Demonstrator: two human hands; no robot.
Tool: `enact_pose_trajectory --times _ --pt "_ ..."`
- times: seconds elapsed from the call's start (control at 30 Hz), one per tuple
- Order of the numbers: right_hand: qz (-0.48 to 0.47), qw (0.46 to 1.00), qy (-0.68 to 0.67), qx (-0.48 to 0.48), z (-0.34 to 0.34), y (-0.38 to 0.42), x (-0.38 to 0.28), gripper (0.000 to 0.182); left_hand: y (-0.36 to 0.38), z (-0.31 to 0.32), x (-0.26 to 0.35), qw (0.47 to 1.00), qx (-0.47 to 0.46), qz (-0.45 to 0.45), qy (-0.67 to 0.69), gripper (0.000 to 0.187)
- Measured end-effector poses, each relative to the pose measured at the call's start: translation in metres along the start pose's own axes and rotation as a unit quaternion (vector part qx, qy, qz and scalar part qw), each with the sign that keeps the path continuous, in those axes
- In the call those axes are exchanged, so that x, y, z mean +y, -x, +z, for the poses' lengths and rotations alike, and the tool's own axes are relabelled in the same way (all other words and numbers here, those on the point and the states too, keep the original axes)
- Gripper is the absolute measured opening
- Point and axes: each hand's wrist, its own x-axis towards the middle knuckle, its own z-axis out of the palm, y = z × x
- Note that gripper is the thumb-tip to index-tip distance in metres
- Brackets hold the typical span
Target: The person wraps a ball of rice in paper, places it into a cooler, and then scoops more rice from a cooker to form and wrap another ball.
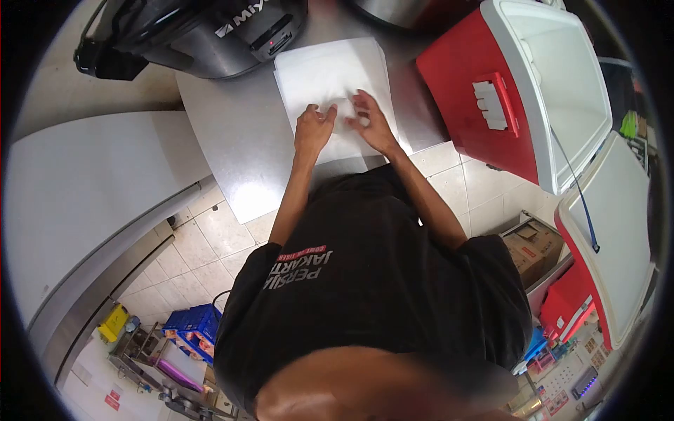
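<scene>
A stack of white paper sheets (337,63) lies on the steel table (246,151). Over its lower half are both hands, with a small whitish item (342,111) between them, too unclear to name. My left hand (316,128) is at the left of that item, fingers curled and the thumb and fingertips near it. On the other side my right hand (372,123) has its fingers bent but spread apart, slightly blurred, close to the item.
A black cooker (203,42) stands at the back left of the table. To the right is an open red cooler box (467,91) with its white lid (611,224) hanging down. A grey flat surface (98,203) lies at the left. A cardboard box (531,247) sits low at the right.
</scene>
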Motion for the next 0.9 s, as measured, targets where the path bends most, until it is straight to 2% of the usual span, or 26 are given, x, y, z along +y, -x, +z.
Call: enact_pose_trajectory --times 0.03,0.07,0.1,0.13,0.17,0.2,0.23,0.3,0.37,0.43,0.47,0.5,0.57,0.6,0.63,0.67,0.7,0.73,0.77,0.8,0.83,0.87,0.9 --pt "0.001 1.000 -0.001 0.006 0.007 -0.001 -0.002 0.067 0.000 -0.003 0.003 0.998 -0.058 -0.014 -0.012 0.055" --pt "-0.015 0.989 0.144 -0.039 0.014 -0.004 -0.005 0.079 -0.008 0.002 -0.006 0.998 -0.061 -0.003 0.023 0.057" --pt "-0.024 0.954 0.291 -0.072 0.016 -0.010 -0.008 0.092 -0.013 0.012 -0.027 0.990 -0.063 -0.023 0.127 0.054" --pt "0.028 0.943 0.322 -0.073 0.022 -0.018 -0.011 0.097 -0.021 0.020 -0.041 0.970 -0.078 -0.034 0.229 0.052" --pt "0.085 0.931 0.348 -0.065 0.032 -0.026 -0.014 0.102 -0.019 0.017 -0.043 0.919 -0.093 -0.079 0.374 0.045" --pt "0.129 0.927 0.348 -0.060 0.034 -0.032 -0.013 0.106 -0.022 0.023 -0.048 0.899 -0.086 -0.106 0.417 0.044" --pt "0.122 0.924 0.359 -0.049 0.033 -0.028 -0.029 0.104 -0.015 0.021 -0.045 0.911 -0.082 -0.079 0.396 0.049" --pt "0.099 0.924 0.357 -0.090 0.034 -0.028 -0.039 0.101 -0.019 0.025 -0.043 0.954 -0.090 -0.077 0.274 0.052" --pt "-0.029 0.948 0.302 -0.102 0.040 -0.028 -0.007 0.097 -0.023 0.028 -0.045 0.964 -0.109 -0.055 0.238 0.053" --pt "-0.046 0.972 0.222 -0.055 0.030 -0.026 -0.018 0.098 -0.018 0.023 -0.039 0.929 -0.137 -0.097 0.330 0.056" --pt "-0.041 0.975 0.205 -0.071 0.025 -0.025 -0.032 0.100 -0.008 0.022 -0.026 0.911 -0.111 -0.080 0.389 0.055" --pt "-0.043 0.976 0.207 -0.058 0.019 -0.028 -0.043 0.100 -0.006 0.021 -0.022 0.912 -0.119 -0.070 0.386 0.055" --pt "0.013 0.984 0.174 -0.046 0.011 -0.031 -0.063 0.095 -0.004 0.016 -0.018 0.902 -0.068 0.063 0.421 0.052" --pt "-0.029 0.985 0.140 -0.095 -0.002 -0.042 -0.078 0.083 0.001 0.002 -0.001 0.896 -0.085 0.083 0.428 0.044" --pt "-0.028 0.978 0.180 -0.099 -0.010 -0.048 -0.095 0.077 0.003 -0.009 0.017 0.895 -0.089 0.086 0.428 0.044" --pt "-0.027 0.969 0.220 -0.105 -0.022 -0.050 -0.127 0.071 0.004 -0.018 0.035 0.873 -0.050 0.145 0.464 0.041" --pt "-0.090 0.963 0.232 -0.103 -0.039 -0.052 -0.161 0.068 0.006 -0.026 0.051 0.845 -0.009 0.200 0.496 0.039" --pt "-0.127 0.956 0.247 -0.097 -0.052 -0.062 -0.191 0.064 0.011 -0.029 0.071 0.844 -0.011 0.200 0.497 0.039" --pt "-0.186 0.935 0.284 -0.101 -0.066 -0.075 -0.218 0.062 0.019 -0.027 0.092 0.833 0.104 0.282 0.465 0.037" --pt "-0.287 0.903 0.319 0.004 -0.080 -0.089 -0.243 0.059 0.022 -0.026 0.102 0.805 0.215 0.357 0.423 0.035" --pt "-0.185 0.929 0.321 -0.001 -0.111 -0.062 -0.314 0.060 0.014 -0.023 0.094 0.805 0.211 0.357 0.423 0.035" --pt "-0.128 0.943 0.305 -0.017 -0.138 -0.053 -0.360 0.065 -0.004 -0.015 0.076 0.839 0.173 0.345 0.383 0.033" --pt "-0.168 0.931 0.325 -0.007 -0.168 -0.083 -0.368 0.072 -0.019 -0.006 0.060 0.870 0.132 0.332 0.341 0.032"
